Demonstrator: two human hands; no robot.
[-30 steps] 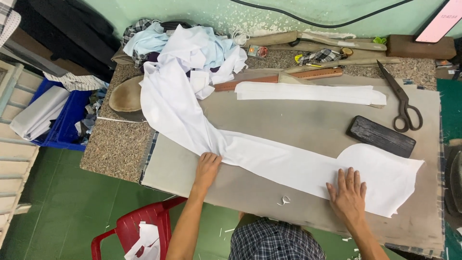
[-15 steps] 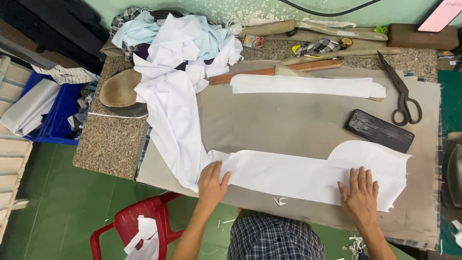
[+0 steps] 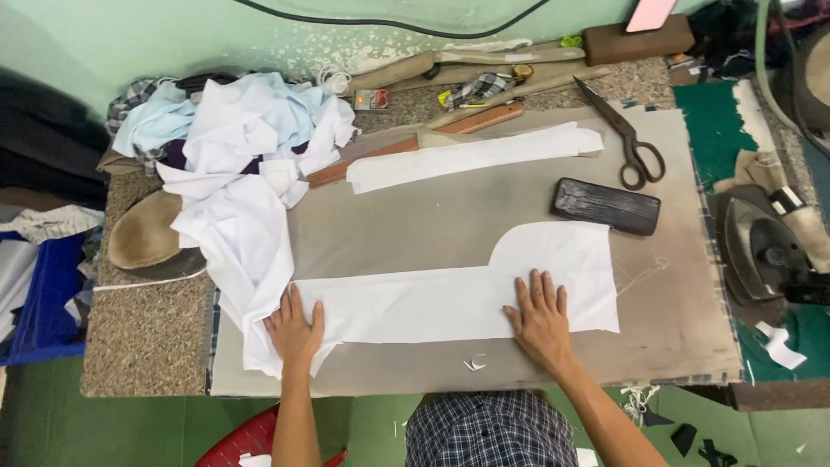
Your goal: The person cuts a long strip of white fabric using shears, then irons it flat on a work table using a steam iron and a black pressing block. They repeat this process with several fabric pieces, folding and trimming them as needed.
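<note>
Both hands lie flat, palms down, fingers spread, pressing a cut piece of white cloth (image 3: 450, 298) against the grey pad (image 3: 432, 216) that covers the table; neither hand pinches or grasps anything. The left hand (image 3: 295, 331) rests on the cloth's left end, where the fabric bunches and turns up toward the pile. The right hand (image 3: 540, 318) rests on the wider right part, just below the curved cut edge. The cloth runs as a long strip along the near edge of the pad, widening at the right into a rounded shape. Its left end continues upward into a heap of white and pale blue fabric (image 3: 242, 147) at the pad's far left corner. A second, narrower white strip (image 3: 471, 156) lies farther back, well apart from the hands. Between the two strips, to the right, sits a dark wooden block (image 3: 605, 206), close to the curved edge of the cloth but not touching it. Black scissors (image 3: 624, 134) lie beyond the block, shut, points toward the wall. A wooden ruler (image 3: 415, 145) lies partly under the narrow strip. An iron (image 3: 765, 246) stands off the pad at the right. A small white scrap (image 3: 475, 363) lies near the pad's front edge, between the hands. A red chair (image 3: 255, 445) shows below the table.
</note>
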